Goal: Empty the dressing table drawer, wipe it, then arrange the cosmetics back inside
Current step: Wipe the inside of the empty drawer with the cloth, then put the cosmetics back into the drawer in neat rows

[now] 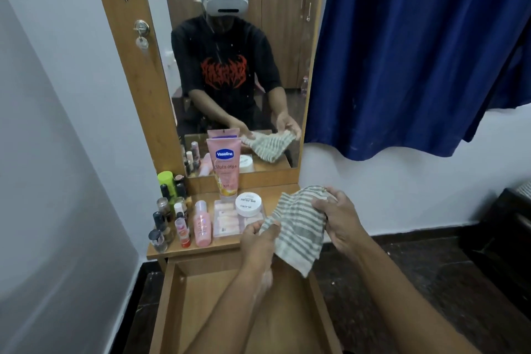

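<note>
Hands meet over the open drawer [184, 304], both gripping a grey-and-white striped cloth [298, 227]. Fingers of the left hand [258, 238] pinch its near edge at 9 o'clock; fingers of the right hand [339, 218] clamp its far end at 3 o'clock. Visible drawer floor is bare wood. Cosmetics stand on the surface [189, 250] at 10 o'clock from the cloth: a pink Vaseline tube [227, 167], a white jar [248, 204], a pink bottle [202, 224] and small dark bottles [163, 221].
</note>
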